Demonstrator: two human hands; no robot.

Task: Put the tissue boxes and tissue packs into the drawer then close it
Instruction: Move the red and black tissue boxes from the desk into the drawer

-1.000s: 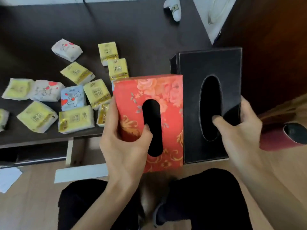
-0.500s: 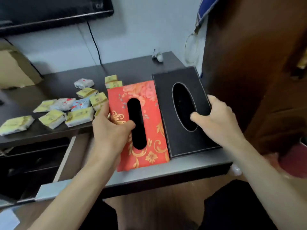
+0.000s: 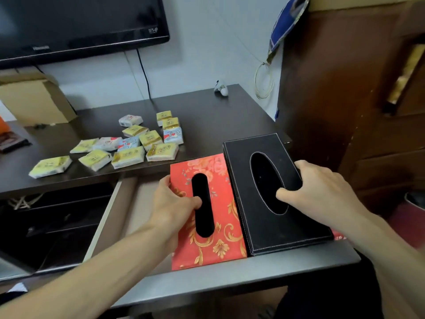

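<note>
Red and gold floral tissue box (image 3: 213,224), slot up, over the open drawer (image 3: 230,284), pinched by the left hand (image 3: 171,210): thumb hooked into the dark slot, fingers curled round the left edge. Just beside it and touching along the long side, black leather-look tissue box (image 3: 273,194), gripped by the right hand (image 3: 319,192), thumb in the oval opening, fingers wrapped over the far right edge. Black box sitting higher, near corner close to the drawer's front rail; whether either box rests on the drawer floor, impossible to tell.

Risks from here, as judgement only. Thumb-in-slot holds, so a box tipping or twisting on release. Black box possibly too tall or skewed, catching under the desk edge (image 3: 207,157) on closing. Little room on the right; a jammed corner against the drawer side likely.

Farther out, many small tissue packs (image 3: 128,155) scattered on the dark desk (image 3: 218,116), none in the drawer yet; easy to knock off the front edge while reaching. Drawer not yet closable.
</note>
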